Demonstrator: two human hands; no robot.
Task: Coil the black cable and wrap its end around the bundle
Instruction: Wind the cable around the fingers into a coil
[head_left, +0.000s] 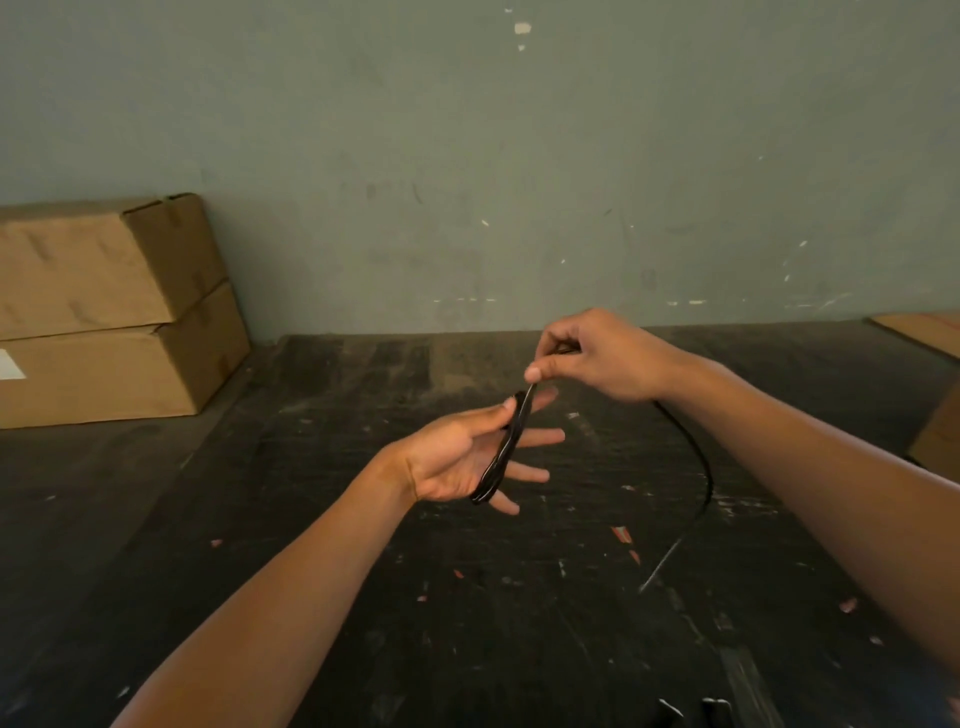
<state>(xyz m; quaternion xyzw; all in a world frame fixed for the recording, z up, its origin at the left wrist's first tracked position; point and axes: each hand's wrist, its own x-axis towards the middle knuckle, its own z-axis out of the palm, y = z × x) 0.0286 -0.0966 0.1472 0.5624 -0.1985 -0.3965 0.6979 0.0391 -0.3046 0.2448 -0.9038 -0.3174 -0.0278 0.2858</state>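
Note:
The black cable is partly wound into a narrow bundle (503, 453) of several loops lying across the straight fingers of my left hand (460, 457), palm up, with the thumb pressing the loops near their top. Just above it, my right hand (597, 356) pinches the cable between thumb and fingers where it leaves the bundle. The loose black cable tail (702, 467) curves from under my right wrist down to the dark table, its end lying at the lower right.
Both hands are above a dark, scuffed table (363, 571) set against a grey-green wall. Two stacked cardboard boxes (104, 312) stand at the back left. More cardboard (924, 332) lies at the right edge. A dark object (696, 712) pokes in at the bottom.

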